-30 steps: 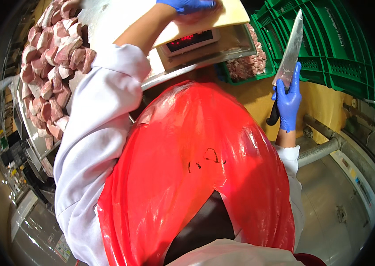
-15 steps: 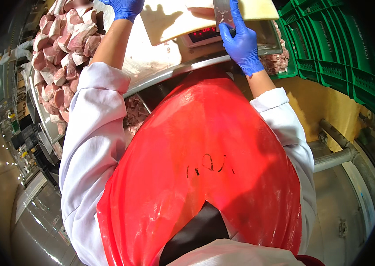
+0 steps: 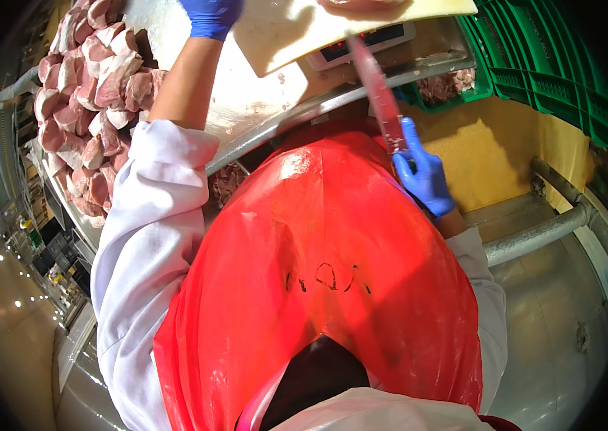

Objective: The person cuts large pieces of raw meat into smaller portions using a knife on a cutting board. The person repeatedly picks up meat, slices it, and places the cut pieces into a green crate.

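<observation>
My right hand [image 3: 424, 176], in a blue glove, is wrapped round the handle of a large knife [image 3: 377, 90] in front of the table edge. The blade points up and away toward the cutting board, its index finger side lying along the blade's base. At the top edge my left hand [image 3: 212, 17], also gloved in blue, is beside the board's left side; its fingers are out of the picture. On the pale cutting board [image 3: 282, 47] lies a piece of raw meat [image 3: 363, 3], cut off by the frame. A scale with a red display [image 3: 393, 36] shows under the board's near edge.
Raw meat chunks [image 3: 99, 90] are heaped at the left. Green crates [image 3: 534, 93] stand at the right, and meat scraps [image 3: 447, 86] lie in a green container below the table's corner. A metal table rim [image 3: 286, 111] curves before my red apron [image 3: 318, 230]. A pipe [image 3: 534, 233] runs at the lower right.
My right hand has drawn the knife back from the board, toward my body and down to the right. My left hand stays near the board's left side.
</observation>
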Demonstrator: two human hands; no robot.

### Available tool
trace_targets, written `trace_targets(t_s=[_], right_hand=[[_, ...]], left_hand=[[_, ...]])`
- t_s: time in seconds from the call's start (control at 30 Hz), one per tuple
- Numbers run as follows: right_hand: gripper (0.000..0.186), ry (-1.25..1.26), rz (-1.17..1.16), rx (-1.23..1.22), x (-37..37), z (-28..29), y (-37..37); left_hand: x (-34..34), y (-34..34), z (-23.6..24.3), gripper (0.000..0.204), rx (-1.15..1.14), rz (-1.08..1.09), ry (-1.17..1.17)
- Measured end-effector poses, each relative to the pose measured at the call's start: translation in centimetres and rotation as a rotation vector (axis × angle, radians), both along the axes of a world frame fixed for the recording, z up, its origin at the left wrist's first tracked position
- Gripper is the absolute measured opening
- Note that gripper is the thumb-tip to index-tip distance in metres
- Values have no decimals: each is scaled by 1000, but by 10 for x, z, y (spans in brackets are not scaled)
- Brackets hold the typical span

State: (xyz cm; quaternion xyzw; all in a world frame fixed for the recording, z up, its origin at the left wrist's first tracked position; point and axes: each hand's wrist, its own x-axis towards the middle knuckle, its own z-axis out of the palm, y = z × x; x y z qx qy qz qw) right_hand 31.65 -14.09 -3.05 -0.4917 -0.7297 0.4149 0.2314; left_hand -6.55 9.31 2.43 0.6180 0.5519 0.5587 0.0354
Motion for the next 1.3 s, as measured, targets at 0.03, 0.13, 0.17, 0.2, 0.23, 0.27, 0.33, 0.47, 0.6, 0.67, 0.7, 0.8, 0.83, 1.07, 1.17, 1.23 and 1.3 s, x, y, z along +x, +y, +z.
trace_targets(t_s=[0.03,0.13,0.17,0.2,0.23,0.27,0.33,0.47,0.6,0.67,0.7,0.8,0.83,1.07,1.17,1.23,1.3], right_hand=[[76,-23,-49,-55,0,4,-2],[75,175,-379,-46,-25,23,31],[75,245,-398,-13,-35,23,45],[75,309,-426,21,-46,21,59],[75,377,-449,52,-57,18,74],[75,428,-453,89,-69,16,88],[77,535,-464,161,-95,14,113],[73,296,-432,408,-122,31,136],[75,21,-303,353,-116,-1,103],[74,67,-227,301,-103,-9,63],[73,96,-181,252,-95,-10,43],[71,99,-74,-29,-55,-15,-9],[70,83,-56,-127,-50,-12,-14],[69,237,-355,317,-101,23,116],[68,240,-347,402,-128,46,146],[67,115,-290,387,-132,50,146],[68,-44,-218,305,-122,35,123]], left_hand=[[19,-12,6,32,-33,-96,101],[85,-44,27,25,133,-320,541],[89,-46,24,21,62,-296,637],[92,-47,18,19,-8,-282,725],[91,-45,12,18,24,-256,686],[90,-44,10,17,25,-269,649],[86,-44,8,15,20,-295,579],[82,-48,10,13,-87,-322,495],[79,-51,9,10,-99,-333,416],[71,-50,9,9,-132,-331,351],[66,-50,7,9,-155,-313,312],[52,-52,8,7,-287,-274,162],[50,-51,5,7,-286,-287,135],[54,-51,3,9,-324,-287,104],[54,-51,4,9,-301,-299,123],[54,-52,-1,9,-240,-274,130],[53,-52,-6,8,-230,-268,116]])
